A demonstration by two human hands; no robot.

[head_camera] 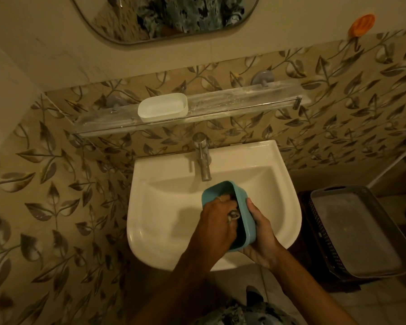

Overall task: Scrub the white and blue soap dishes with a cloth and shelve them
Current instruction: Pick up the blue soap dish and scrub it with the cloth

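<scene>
**Blue dish under the cloth, white dish on the shelf**

The scrubbing of the blue soap dish [223,193] appears to be the step in hand. The dish is held over the sink [150,231], tilted on its side so that its opening is turned toward the left hand [217,219]. The left hand is closed around a bunched cloth [233,215], and its fingers are pushed inside the dish; little of the cloth can be seen beyond a grey fold at the knuckles. The right hand [261,233] is wrapped around the outer wall of the dish from beneath and behind, with the thumb laid along the near rim, so the dish is gripped firmly against the pressure of the rubbing. Both forearms are brought in from below, converging at the dish.

The white soap dish [162,107] is seen upright on the glass shelf [244,100], well beyond both hands and above the tap [203,158]. It is judged to be already shelved, though whether it has been scrubbed cannot be told.

The task is judged to be in its later part. Once the inside is wiped, the cloth would have to be withdrawn and the blue dish lifted past the tap and set level on the bare stretch of shelf beside the white one. Care would be called for, since a wet dish may slip.
</scene>
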